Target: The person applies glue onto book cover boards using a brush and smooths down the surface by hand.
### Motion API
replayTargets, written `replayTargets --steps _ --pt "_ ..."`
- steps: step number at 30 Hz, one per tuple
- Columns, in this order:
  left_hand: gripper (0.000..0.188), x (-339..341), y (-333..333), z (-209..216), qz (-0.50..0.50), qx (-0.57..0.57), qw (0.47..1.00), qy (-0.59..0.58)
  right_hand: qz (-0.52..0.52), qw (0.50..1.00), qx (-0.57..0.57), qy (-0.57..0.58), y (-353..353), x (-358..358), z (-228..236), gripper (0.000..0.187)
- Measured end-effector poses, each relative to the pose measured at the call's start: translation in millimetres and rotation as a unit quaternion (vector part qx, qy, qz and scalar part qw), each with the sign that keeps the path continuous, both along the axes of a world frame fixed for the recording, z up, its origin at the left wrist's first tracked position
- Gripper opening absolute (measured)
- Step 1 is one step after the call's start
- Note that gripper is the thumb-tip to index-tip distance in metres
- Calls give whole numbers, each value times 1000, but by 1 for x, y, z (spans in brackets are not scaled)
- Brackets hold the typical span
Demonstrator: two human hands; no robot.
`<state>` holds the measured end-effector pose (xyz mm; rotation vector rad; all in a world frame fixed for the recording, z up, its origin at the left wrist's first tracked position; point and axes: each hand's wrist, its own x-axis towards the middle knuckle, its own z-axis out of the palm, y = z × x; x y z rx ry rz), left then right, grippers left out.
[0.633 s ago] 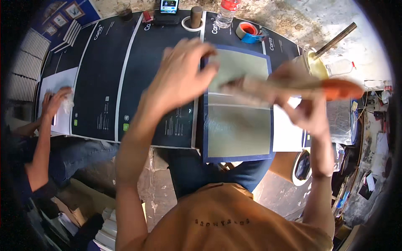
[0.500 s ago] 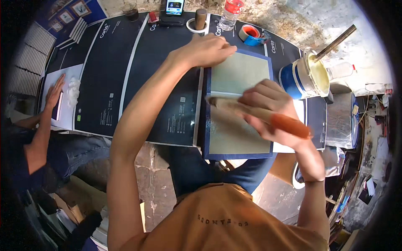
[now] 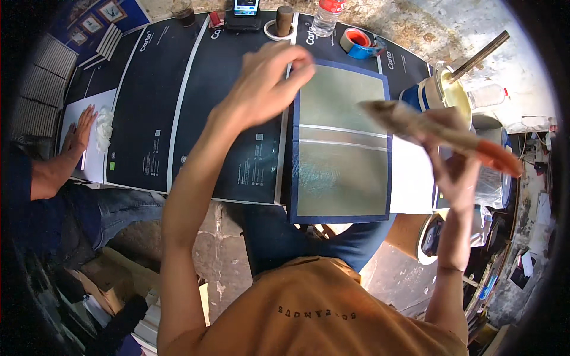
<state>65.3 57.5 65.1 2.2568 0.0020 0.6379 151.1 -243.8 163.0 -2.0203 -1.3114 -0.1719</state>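
At left, a co-worker's two hands [image 3: 82,129] lie over one white sheet [image 3: 95,169]. The person's left hand [image 3: 261,86] curls loosely, thumb and forefinger apart, by one blue-bordered panel [image 3: 341,169]; the right hand [image 3: 462,177] grips one brush [image 3: 409,123] above its right side, one bucket [image 3: 432,95] beyond.

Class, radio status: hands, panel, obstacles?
Right hand grips brush over blue-edged panel. Left hand at its upper-left corner, contact unclear. Bucket right of panel, not blocking.
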Motion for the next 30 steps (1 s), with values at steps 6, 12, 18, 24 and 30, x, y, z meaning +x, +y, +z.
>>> replayTargets --steps 6,12,18,24,30 --pt "39 -129 -99 21 -77 102 987 93 23 987 -159 -25 -13 40 5 18" --pt "46 -136 -154 20 -136 114 969 169 101 976 -191 33 35 16 15 20" --pt "45 -129 -173 14 -95 133 975 147 94 965 -243 33 46 17 18 21" --pt "40 -122 -181 2 -96 129 976 146 120 952 -280 -12 51 20 16 21" --pt "35 -122 -183 -10 -87 119 979 144 99 936 -335 40 58 24 15 21"
